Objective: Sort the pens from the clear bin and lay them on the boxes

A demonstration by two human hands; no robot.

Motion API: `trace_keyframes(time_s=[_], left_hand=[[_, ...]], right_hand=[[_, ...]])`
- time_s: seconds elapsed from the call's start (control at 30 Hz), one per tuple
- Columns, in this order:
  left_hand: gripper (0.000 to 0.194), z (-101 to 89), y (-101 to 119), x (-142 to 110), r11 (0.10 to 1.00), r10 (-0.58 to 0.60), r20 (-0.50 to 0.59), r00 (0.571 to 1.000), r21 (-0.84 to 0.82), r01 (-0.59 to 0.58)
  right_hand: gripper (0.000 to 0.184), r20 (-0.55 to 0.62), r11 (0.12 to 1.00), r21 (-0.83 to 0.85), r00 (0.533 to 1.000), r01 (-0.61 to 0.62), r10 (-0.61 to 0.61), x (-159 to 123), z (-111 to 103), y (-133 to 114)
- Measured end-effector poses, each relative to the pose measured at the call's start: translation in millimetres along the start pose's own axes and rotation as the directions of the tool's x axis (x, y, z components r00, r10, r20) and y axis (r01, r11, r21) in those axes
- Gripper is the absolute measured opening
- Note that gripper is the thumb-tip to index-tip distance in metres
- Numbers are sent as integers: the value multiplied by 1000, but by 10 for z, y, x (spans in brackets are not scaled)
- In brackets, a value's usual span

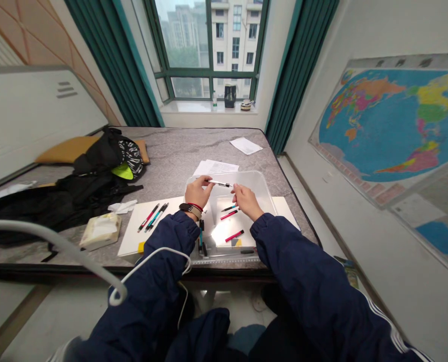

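Note:
A white and black pen is held level above a clear plastic bin. My left hand is closed in a pinch on its left end. At the other end, my right hand is closed, thumb and finger pinching at the tip; any small part between them is too small to make out. Inside the bin below lie a red pen, a second red pen and a blue and black pen. More dark pens lean along its left wall, partly behind my left sleeve.
Several pens lie on a white board left of the bin. Beyond are a tissue pack, a black backpack and papers. A white cable crosses my left sleeve. The window stands behind the grey bed surface.

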State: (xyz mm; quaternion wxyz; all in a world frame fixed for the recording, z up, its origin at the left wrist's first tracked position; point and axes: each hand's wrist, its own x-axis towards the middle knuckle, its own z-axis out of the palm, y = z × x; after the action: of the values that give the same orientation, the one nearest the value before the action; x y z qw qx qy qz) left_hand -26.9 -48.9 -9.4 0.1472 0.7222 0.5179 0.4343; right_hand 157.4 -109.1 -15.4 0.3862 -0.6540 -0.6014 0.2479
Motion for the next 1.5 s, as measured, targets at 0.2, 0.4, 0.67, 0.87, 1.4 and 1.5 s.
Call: trace_keyframes(time_s=[0.2, 0.4, 0.67, 0.87, 1.4, 1.5], left_hand=[[24, -27, 150, 22, 966, 6, -57, 998, -257, -21], [30, -668, 147, -113, 918, -116, -62, 991, -387, 83], [26, -1590, -980, -199, 880, -364, 199, 910, 393, 266], [24, -1113, -1285, -454, 722, -405, 467, 786, 691, -38], [22, -413, 767, 109, 799, 343, 635, 693, 191, -570], [25, 49, 568, 110, 810, 92, 803, 589, 283, -513]], right_hand=[[32, 383, 833, -497, 923, 243, -40, -88, 109, 197], [76, 486, 784, -551, 874, 287, 21, -179, 190, 389], [58, 633, 786, -504, 772, 358, 55, 95, 209, 438], [62, 632, 797, -492, 773, 351, 49, 142, 145, 449], [31, 432, 699, -685, 887, 205, 163, 178, -82, 529], [27, 458, 699, -662, 885, 272, 89, 193, -98, 489]])
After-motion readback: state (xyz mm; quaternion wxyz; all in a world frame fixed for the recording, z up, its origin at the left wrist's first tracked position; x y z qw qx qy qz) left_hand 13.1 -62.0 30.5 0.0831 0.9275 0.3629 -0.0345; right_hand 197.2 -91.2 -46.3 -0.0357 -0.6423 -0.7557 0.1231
